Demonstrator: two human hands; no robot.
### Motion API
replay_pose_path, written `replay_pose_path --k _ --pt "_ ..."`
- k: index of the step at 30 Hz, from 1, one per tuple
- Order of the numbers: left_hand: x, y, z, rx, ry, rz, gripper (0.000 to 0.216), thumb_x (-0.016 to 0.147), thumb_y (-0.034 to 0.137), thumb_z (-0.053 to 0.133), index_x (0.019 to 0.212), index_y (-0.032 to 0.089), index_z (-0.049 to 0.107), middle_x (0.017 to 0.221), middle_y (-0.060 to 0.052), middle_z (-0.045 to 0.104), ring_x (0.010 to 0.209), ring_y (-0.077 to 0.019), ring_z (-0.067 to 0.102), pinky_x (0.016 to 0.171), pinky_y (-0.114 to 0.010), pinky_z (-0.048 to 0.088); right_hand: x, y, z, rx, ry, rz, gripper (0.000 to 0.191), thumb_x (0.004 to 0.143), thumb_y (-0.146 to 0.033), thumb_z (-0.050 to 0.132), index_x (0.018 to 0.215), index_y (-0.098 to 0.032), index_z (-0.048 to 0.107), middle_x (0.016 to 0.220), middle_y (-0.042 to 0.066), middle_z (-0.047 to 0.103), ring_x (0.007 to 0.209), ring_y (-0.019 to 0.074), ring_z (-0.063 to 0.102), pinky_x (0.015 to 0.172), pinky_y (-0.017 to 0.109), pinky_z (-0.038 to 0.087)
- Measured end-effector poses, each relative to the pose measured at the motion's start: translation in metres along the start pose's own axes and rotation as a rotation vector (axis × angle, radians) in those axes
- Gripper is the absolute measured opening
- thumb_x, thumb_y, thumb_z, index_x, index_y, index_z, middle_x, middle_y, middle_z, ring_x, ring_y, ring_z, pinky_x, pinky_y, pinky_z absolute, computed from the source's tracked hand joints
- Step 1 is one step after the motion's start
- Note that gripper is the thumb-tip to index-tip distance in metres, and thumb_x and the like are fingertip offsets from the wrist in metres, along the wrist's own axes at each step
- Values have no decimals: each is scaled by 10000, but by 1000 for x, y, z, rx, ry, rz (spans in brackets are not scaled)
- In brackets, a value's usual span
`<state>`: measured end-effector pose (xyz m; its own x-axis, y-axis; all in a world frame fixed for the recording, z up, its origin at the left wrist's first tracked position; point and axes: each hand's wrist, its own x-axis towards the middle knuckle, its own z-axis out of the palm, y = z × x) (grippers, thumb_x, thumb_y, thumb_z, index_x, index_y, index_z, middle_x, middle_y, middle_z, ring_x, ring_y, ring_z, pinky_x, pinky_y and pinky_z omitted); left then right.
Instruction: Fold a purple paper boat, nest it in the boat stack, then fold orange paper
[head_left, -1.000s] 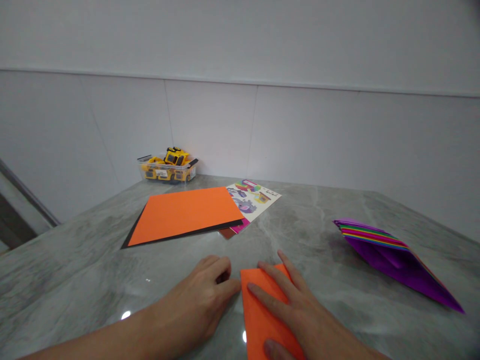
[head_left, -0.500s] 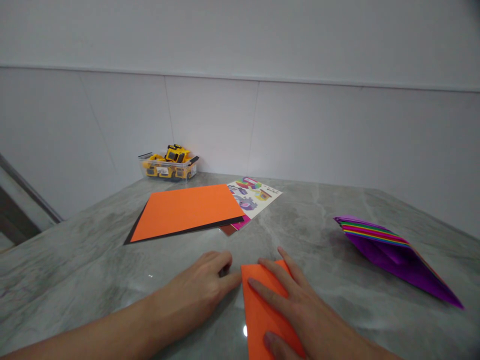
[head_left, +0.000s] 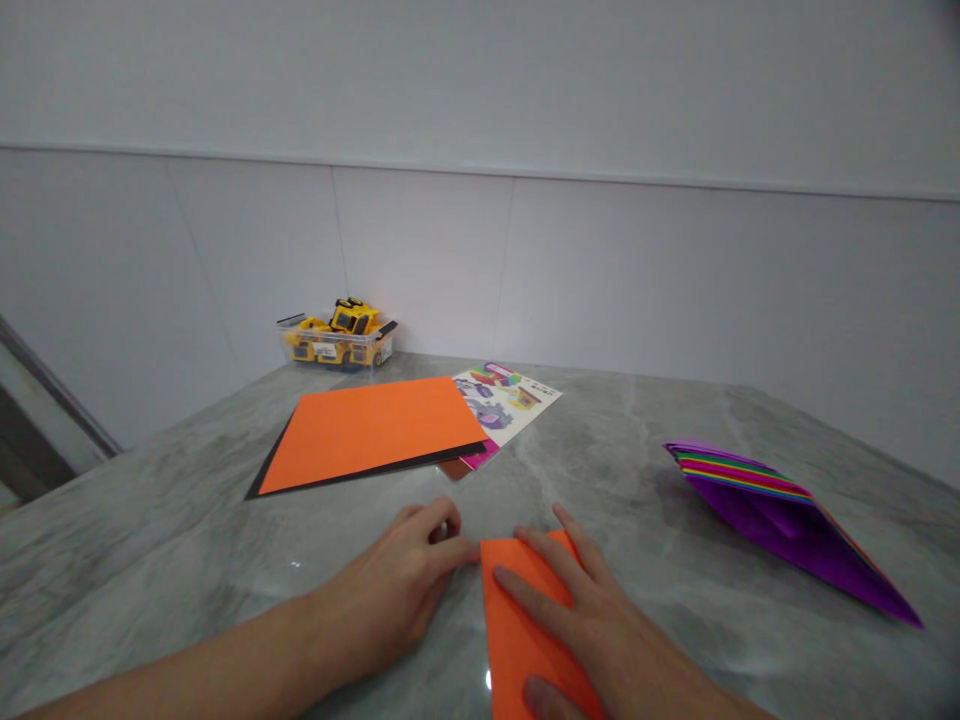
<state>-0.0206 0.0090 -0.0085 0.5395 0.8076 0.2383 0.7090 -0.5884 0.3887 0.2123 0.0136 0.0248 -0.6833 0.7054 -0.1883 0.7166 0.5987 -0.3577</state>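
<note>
A folded orange paper point(head_left: 517, 630) lies on the grey marble table point(head_left: 187, 540) right in front of me. My right hand point(head_left: 581, 620) lies flat on it with the fingers stretched out, pressing it down. My left hand point(head_left: 401, 585) rests beside the paper's upper left corner, fingers curled, with a fingertip touching that corner. Whether it pinches the edge is hidden.
A large orange sheet point(head_left: 371, 430) lies on a black sheet farther back, with a printed colour leaflet point(head_left: 506, 400) next to it. A clear box of yellow toy vehicles point(head_left: 337, 340) stands by the wall. A fanned stack of coloured papers point(head_left: 780, 505) lies at right.
My left hand's fingers have curled in a little and the fingertip now meets the paper's corner. The right hand and the paper stay in place.
</note>
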Motion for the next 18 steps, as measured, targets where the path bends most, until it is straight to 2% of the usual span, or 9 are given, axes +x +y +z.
replay_pose_path --k 4,9,15,18 --pt "0 2 3 -30 18 -59 337 891 72 387 1124 246 556 1078 -57 498 956 -173 518 851 -324 469 0 0 0 1 2 -7 623 825 -465 562 1397 -254 435 1515 139 277 1383 463 51 1051 642 244" --pt "0 5 1 37 31 -83 333 877 78 403 1135 230 548 1110 -83 478 1011 -203 494 893 -375 461 0 3 3 10 34 -25 612 833 -491 548 1389 -257 447 1509 134 297 1384 456 81 1047 640 259" --pt "1 4 1 42 77 -111 346 884 103 397 1162 251 543 1224 -92 451 1149 -233 427 973 -441 415 0 2 2 -2 25 -19 613 824 -480 553 1383 -246 461 1501 151 307 1380 469 74 1038 644 266" --pt "0 2 1 8 46 -143 347 869 154 460 1186 275 535 1288 -84 426 1219 -244 386 1020 -471 369 -1 1 3 6 22 -15 621 815 -444 564 1391 -244 448 1513 142 284 1385 460 42 1046 646 246"
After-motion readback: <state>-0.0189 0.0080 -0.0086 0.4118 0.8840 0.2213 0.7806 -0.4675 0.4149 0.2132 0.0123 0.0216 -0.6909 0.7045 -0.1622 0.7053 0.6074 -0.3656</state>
